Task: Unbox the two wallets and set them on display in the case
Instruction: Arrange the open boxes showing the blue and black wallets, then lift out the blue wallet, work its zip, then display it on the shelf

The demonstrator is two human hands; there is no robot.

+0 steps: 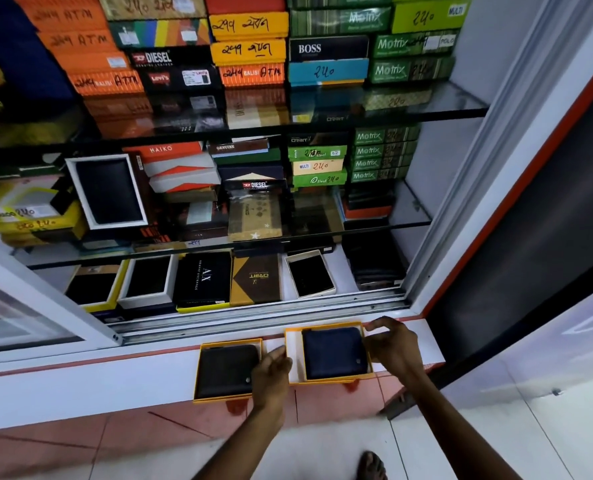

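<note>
Two hands [274, 372] [392, 348] flanking navy wallet [334, 353] in yellow box [293, 355]

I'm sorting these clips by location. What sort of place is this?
Most likely a small shop selling wallets. A glass-shelved display case is packed with stacked branded boxes bearing handwritten prices, and two wallets sit in open yellow boxes on the ledge in front.

left box [228, 370] | right box [329, 353] beside, seemingly apart | case [253, 317] behind
</note>
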